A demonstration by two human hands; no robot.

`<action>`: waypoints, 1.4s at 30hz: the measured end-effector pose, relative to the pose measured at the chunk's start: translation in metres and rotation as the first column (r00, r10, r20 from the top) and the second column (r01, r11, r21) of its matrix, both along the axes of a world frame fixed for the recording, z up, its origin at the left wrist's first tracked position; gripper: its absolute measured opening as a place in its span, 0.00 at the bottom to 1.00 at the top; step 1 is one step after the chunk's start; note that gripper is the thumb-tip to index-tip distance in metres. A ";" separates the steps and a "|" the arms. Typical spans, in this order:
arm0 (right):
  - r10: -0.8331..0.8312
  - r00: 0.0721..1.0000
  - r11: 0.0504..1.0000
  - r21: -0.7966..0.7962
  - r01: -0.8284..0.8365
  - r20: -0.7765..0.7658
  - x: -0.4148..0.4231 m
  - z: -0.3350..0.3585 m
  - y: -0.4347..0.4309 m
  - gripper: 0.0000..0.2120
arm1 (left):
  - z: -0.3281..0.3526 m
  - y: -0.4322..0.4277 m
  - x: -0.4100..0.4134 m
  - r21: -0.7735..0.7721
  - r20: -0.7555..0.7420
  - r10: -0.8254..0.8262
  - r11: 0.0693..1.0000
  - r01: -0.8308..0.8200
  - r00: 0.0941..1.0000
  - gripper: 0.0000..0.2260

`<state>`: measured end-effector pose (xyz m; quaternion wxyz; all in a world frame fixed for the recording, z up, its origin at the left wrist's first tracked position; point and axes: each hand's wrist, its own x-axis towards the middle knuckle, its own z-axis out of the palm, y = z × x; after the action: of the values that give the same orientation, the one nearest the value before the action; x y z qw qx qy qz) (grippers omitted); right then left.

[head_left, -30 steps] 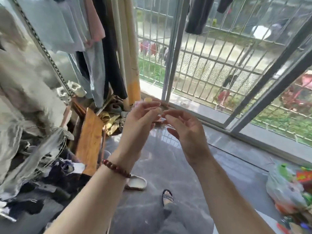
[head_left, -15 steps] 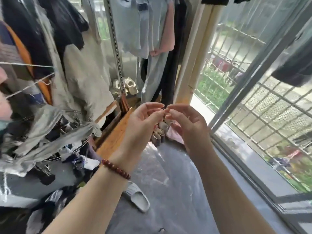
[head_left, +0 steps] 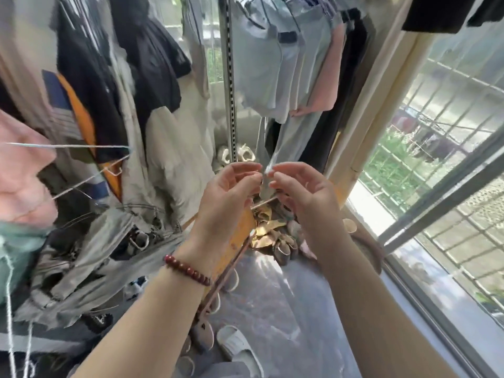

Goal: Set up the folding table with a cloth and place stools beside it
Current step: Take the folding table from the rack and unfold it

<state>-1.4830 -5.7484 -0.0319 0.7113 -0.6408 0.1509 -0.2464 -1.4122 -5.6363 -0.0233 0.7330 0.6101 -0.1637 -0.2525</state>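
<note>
My left hand (head_left: 227, 199) and my right hand (head_left: 301, 193) are raised side by side at chest height, fingers curled, their fingertips meeting in the middle. Whether something small is pinched between them is too blurred to tell. Just behind my left wrist, a folded orange-brown wooden table (head_left: 242, 230) leans on its edge against the heap of clothes. Neither hand touches it. No cloth or stools are in view.
Hanging clothes (head_left: 152, 77) and wire hangers (head_left: 81, 165) crowd the left and back. A shoe pile (head_left: 275, 238) lies in the corner and a white slipper (head_left: 240, 349) on the grey floor (head_left: 286, 309). A barred window (head_left: 450, 159) runs along the right.
My view has swung left from the window toward the clothes corner. Both hands stay raised together in front of me, fingertips closing on each other.
</note>
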 end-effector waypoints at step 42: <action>0.641 0.735 0.759 0.036 -0.650 -0.222 0.311 -0.108 -0.214 0.04 | -0.108 -0.179 0.228 0.195 0.014 0.626 0.763 -0.616 0.780 0.08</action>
<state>-1.1721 -5.9619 -0.1398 0.7170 -0.6918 -0.0081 0.0849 -1.1846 -5.8155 -0.1309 0.7179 0.6897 0.0911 -0.0258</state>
